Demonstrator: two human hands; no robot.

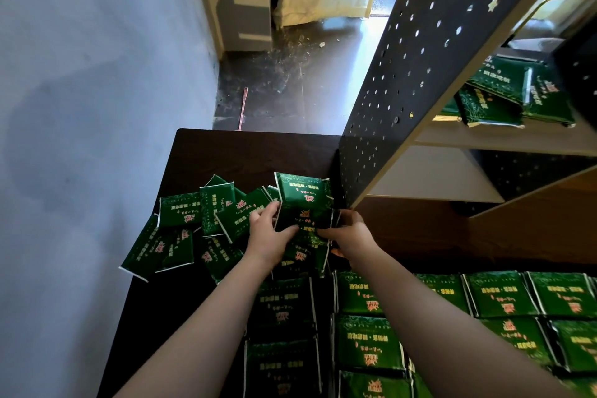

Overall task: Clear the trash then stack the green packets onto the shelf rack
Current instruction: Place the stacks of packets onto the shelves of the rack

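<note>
A: Okay, quick, what are the hands doing?
B: Both are gripping the held packet (pixel 305 220). The left hand (pixel 269 237) is curling round its left end, thumb lying over the face. The right hand (pixel 350 233) is pinching the right end. It might be several pressed together, cannot tell.
A: Where is it sitting?
B: It's sitting over the table (pixel 242 152), toward the far right, just beside the foot of the shelf rack (pixel 429 178). The loose heap (pixel 193 226) is lying to its left, by the table's left edge. Tidy rows (pixel 452 317) are filling the near right corner.
A: Long axis?
B: It's running across, hand to hand, roughly along the table's far edge.
A: Target?
B: The shelf board (pixel 517 139) is sitting up and to the right of the hands, already carrying shelved packets (pixel 497 97). The holed side panel (pixel 420 52) is standing between hands and board, so I'm guessing the carry is going round its front edge. The right hand is nearer the rack.
A: Trash?
B: I'm not spotting any on the table. I'm judging this as the stacking step.
</note>
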